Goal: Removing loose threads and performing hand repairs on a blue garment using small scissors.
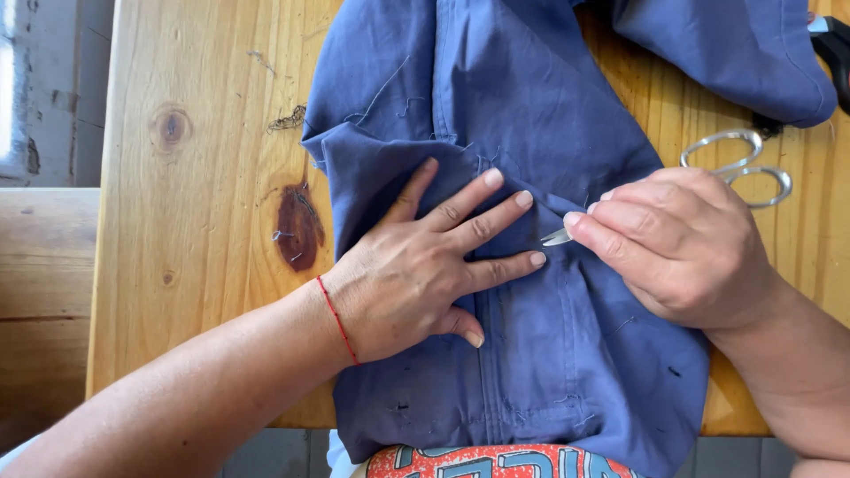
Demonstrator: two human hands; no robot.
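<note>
Across the wooden surface [204, 221], blue cloth [531, 115] reaches its near edge, your left hand [425, 265] pressing it with fingers spread while your right hand [682, 248] pinches small metal snips [558, 236] against it.

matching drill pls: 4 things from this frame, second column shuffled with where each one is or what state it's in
Things:
1. left hand
2. right hand
3. scissors
4. loose thread clump

Places or states:
A. lying on the wooden table beyond the right hand, untouched
B. pinching a small metal tool at the seam
C. on bare wood, left of the blue garment
D. spread flat, pressing on the blue garment

Pairs: 1-D, 2-B, 3-A, 4-C

The small metal tool points at the blue garment, which lies on the wooden table.
</note>
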